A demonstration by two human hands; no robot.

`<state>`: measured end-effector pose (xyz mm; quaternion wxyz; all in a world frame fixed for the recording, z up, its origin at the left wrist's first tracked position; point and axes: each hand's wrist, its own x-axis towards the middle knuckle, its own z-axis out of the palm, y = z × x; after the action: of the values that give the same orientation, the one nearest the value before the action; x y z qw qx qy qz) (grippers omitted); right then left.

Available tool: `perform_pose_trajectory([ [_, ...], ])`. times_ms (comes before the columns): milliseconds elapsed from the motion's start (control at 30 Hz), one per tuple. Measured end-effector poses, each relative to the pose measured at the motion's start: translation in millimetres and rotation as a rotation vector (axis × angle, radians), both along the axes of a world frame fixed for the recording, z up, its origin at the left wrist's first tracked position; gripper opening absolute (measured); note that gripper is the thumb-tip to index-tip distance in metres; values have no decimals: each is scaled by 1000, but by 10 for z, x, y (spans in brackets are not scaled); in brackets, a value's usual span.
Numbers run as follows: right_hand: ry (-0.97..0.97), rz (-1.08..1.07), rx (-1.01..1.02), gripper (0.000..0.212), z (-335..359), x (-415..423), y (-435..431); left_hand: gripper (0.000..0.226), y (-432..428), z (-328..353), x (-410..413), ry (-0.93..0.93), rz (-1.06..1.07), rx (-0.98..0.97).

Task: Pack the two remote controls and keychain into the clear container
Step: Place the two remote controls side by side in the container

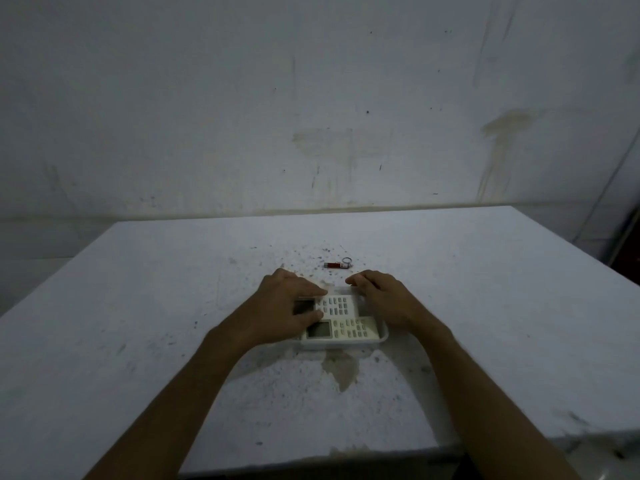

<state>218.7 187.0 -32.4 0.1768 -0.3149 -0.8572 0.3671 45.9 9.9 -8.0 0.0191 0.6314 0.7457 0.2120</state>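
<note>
White, speckled and stained, the bench (138,323) fills the lower half of the frame beneath a scuffed pale wall (242,98) that takes up the upper half. Just below the centre of the frame sits the clear container (382,336), a shallow tray whose rim shows along its right and near edges. Two white remote controls lie inside it, side by side and touching: the far remote (337,305) in the upper part of the tray and the near remote (341,329) below it, each with its dark display toward the left of the frame and its buttons toward the right. The left hand (284,303) rests on the left end of the far remote, fingers extended flat over its display and thumb reaching toward the near remote. The right hand (384,297) is curled loosely over the container's upper right rim; whether it grips the rim cannot be told. The keychain (337,264), a small red cylinder with a metal ring, lies on the bench above the hands, apart from the container.
</note>
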Motion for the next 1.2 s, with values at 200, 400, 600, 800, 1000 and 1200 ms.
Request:
perform_pose_trajectory([
  [200,35,-21,-29,35,-28,-6,-3,36,-296,-190,-295,35,71,311],
  [400,52,-42,-7,32,-65,-31,-2,40,-445,-262,-332,64,91,311],
  [600,102,-74,-35,31,-75,-28,-37,46,-401,-220,-188,144,75,280],
  [800,207,-156,-89,49,-92,-30,-129,93,-379,-211,-81,67,38,53],
  [1000,237,-170,-104,62,-91,-27,-148,81,-415,-158,-120,-95,22,-49],
  [1200,227,-173,-59,51,-94,-35,-141,69,-391,-222,-180,-84,-7,26],
])
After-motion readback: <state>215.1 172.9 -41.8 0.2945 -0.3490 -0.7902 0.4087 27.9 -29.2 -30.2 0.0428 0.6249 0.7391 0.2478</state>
